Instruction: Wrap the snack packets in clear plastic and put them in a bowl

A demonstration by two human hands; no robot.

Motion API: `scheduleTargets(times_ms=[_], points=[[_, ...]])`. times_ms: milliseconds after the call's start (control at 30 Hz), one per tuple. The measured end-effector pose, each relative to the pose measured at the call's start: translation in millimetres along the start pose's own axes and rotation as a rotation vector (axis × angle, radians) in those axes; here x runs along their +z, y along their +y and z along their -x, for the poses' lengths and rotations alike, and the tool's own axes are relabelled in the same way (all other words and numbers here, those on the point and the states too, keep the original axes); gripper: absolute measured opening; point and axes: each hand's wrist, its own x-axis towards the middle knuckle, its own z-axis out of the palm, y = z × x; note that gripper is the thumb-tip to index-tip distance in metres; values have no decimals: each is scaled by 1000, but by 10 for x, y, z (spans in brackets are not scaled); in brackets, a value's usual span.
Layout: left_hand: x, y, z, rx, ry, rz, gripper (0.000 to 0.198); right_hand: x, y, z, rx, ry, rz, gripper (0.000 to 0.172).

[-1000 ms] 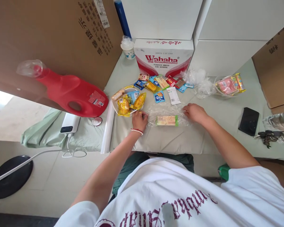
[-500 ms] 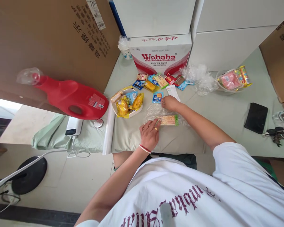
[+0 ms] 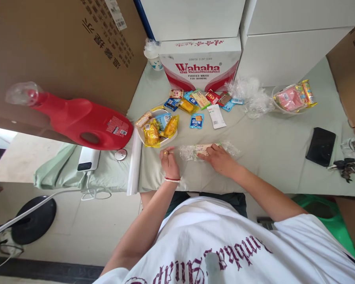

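Note:
A long cracker packet [image 3: 204, 148] lies wrapped in clear plastic film [image 3: 187, 153] near the table's front edge. My right hand [image 3: 221, 161] rests on the packet from the right, fingers spread over its top and covering its right part. Just left of the film's end is my left hand [image 3: 169, 165], its fingers loosely bent and apart, with nothing visible in them. A small blue snack packet [image 3: 197, 121] and a white packet [image 3: 216, 116] lie beyond the wrapped one. A white bowl [image 3: 167, 141] of yellow and blue snack packets stands to the left.
A film roll [image 3: 133, 165] lies at left, beside a red jug [image 3: 90, 124] and a power bank [image 3: 88, 159]. Several snack packets lie before the Wahaha box [image 3: 199, 69]. Rightward are crumpled plastic [image 3: 253, 96], another snack bowl [image 3: 285, 111], a phone [image 3: 321, 146] and keys [image 3: 346, 167].
The film now covers the cracker packet. My right hand has come back from the blue packet onto the wrapped one. My left hand has moved off it to the left.

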Motion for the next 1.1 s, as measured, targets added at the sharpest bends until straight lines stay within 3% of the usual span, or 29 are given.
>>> scheduleTargets(times_ms=[67, 200, 400, 467, 600, 667, 733, 833, 933, 1033, 1100], points=[[27, 23, -89, -17, 4, -100, 35, 17, 1, -4, 17, 3, -20, 54], [96, 144, -94, 15, -157, -328, 26, 7, -13, 37, 51, 19, -65, 51], [302, 489, 87, 24, -288, -144, 7, 121, -64, 78, 69, 68, -143, 51], [436, 616, 160, 111, -366, -129, 4, 225, -70, 83, 80, 122, -205, 46], [600, 721, 355, 424, -472, -268, 26, 409, 22, 197, 51, 290, -431, 36], [596, 694, 463, 555, -496, -367, 35, 434, 127, 286, 157, 350, -584, 36], [561, 647, 550, 636, -524, -450, 40, 416, 253, 345, 444, 426, -663, 39], [521, 595, 610, 687, -552, -561, 48, 387, 425, 333, 836, 521, -524, 49], [513, 587, 602, 720, -570, -641, 52, 428, 526, 299, 849, 460, -419, 48], [506, 594, 580, 744, -578, -686, 52, 481, 570, 373, 752, 454, -507, 29], [497, 595, 571, 747, -586, -695, 51, 448, 579, 451, 715, 483, -600, 24]])
